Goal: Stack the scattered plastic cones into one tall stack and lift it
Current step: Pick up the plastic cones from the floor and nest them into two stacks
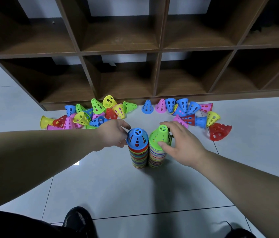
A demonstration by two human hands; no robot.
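Observation:
Two tall stacks of perforated plastic cones stand side by side on the tiled floor. The left stack is topped by a blue cone, and my left hand holds that cone from its left side, fingers curled round it. The right stack is topped by a green cone. My right hand grips the green cone, thumb on its front and fingers over its far side. Loose cones lie in a left pile and a right pile beyond the stacks.
A dark wooden cubby shelf with empty compartments stands on the floor right behind the loose cones. A red cone lies on its side at the far right. My black shoes are at the bottom edge.

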